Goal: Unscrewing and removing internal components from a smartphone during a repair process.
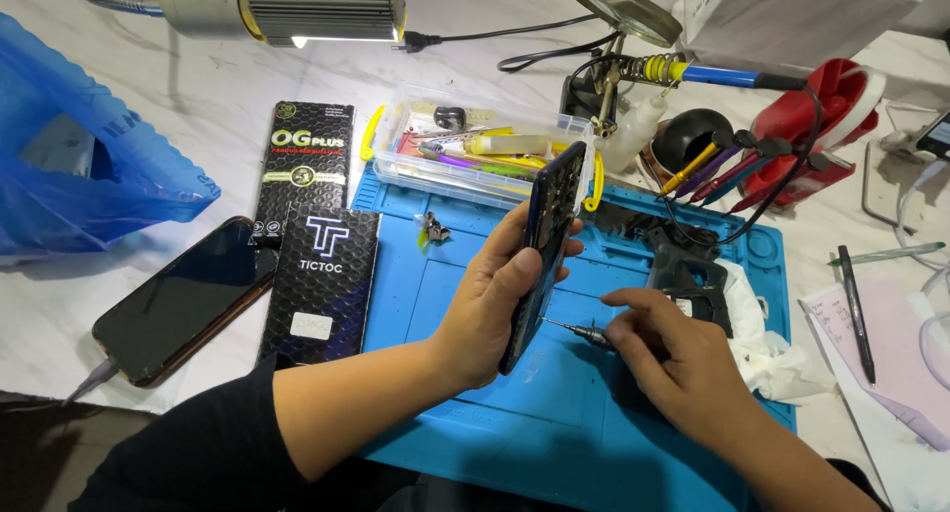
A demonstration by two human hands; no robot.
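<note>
1. I take the blue silicone work mat [475, 304] as my landmark; every place below is relative to it.
2. Left hand [495, 294] sits over the mat's middle, fingers wrapped around a dark blue slab-shaped smartphone [542, 250]. Grip is closed on the phone.
3. The phone stands on edge, nearly upright, tilted slightly, above the mat's centre, its long edge towards me.
4. Right hand [668, 359] is over the mat's right half, fingers pinched shut on a slim metal precision screwdriver [577, 331].
5. The screwdriver lies near level; its tip meets the phone's lower edge. I cannot tell if it is seated in a screw.
6. On the mat's far edge: a clear plastic parts box [485, 146] full of coloured tools, with a small metal clip [433, 227] just in front of it.
7. On the mat's right side, beyond the right hand: a black phone part [693, 275] beside a crumpled white cloth [772, 349].
8. Just left of the mat: two black flat retail boxes [317, 225], the nearer one overlapping the mat's left edge.
9. Further left: a black smartphone lying flat with a cable plugged in [183, 299], and a blue plastic bag [89, 166].
10. Behind the mat's far right corner: a soldering iron with a blue handle [732, 77] in its stand, and a red holder with pens and tools [811, 126].
11. Right of the mat: a black pen [856, 309] on pink paper [891, 354].
</note>
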